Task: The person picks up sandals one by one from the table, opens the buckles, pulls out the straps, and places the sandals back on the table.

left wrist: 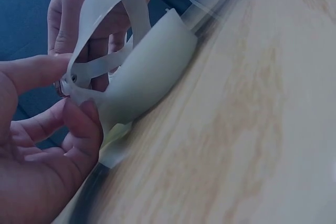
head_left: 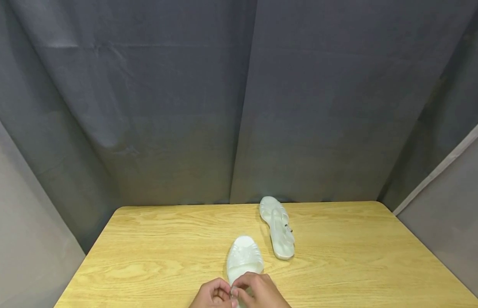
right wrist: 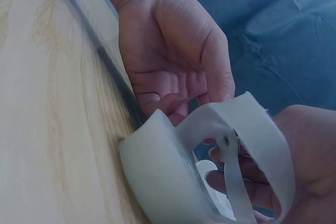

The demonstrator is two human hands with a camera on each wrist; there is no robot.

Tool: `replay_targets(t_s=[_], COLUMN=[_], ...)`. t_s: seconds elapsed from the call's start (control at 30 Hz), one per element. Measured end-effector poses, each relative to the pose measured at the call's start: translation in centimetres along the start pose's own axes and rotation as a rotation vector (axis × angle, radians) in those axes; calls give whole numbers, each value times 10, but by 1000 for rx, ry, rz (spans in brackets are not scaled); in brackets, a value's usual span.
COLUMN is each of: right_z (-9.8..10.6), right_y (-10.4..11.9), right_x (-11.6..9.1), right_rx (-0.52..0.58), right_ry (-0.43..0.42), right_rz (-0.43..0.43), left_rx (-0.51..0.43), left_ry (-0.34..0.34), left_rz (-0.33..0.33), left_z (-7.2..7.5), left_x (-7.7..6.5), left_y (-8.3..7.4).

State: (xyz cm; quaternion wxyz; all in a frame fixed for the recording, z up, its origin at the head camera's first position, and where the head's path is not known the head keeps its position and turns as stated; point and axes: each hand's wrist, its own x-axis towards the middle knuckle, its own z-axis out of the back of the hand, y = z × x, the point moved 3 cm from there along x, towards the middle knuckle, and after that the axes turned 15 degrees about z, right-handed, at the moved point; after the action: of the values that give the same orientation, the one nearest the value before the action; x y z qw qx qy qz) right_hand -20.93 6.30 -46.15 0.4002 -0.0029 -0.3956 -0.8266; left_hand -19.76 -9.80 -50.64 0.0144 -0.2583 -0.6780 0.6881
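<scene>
Pinching the strap (left wrist: 100, 1) of the near sandal (head_left: 244, 256) by its buckle (left wrist: 59, 87) with left grip (head_left: 209, 294) and right grip (head_left: 263, 293), near middle of the counter (head_left: 146, 248). Probably best to steady the buckle and avoid twisting tbh.

In the head view, the counter (head_left: 165, 248) is bright and warm yellow. The grey curtain (head_left: 177, 107) behind it is dimmer, with dark folds and a few pale, shiny creases. The light is soft, and a faint shadow lies beside the far sandal (head_left: 283, 246). The near sandal (head_left: 244, 253) looks very pale, and its tiny lines are fuzzy.

Both wrist views look cold, bluish and a bit misty. There the curtain turns blue, the counter looks washed out, and its wood lines are smeary. Dim shadows sit between the curled fingers (left wrist: 79, 124).
</scene>
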Motion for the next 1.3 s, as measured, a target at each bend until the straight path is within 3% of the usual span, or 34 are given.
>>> replay_targets(t_s=[0.77,0.97,1.3], right_z=[-4,-2,0], right_y=[1,1,-1], right_x=[0,1,2], right_rx=[-8,36,110], right_ry=[-55,-80,-37], right_rz=[-76,-101,-127], left_rx=[0,-31,-16], left_ry=[2,-2,14], left_rz=[6,19,3], left_z=[-1,-1,-1], left_x=[0,1,0], left_y=[1,1,1])
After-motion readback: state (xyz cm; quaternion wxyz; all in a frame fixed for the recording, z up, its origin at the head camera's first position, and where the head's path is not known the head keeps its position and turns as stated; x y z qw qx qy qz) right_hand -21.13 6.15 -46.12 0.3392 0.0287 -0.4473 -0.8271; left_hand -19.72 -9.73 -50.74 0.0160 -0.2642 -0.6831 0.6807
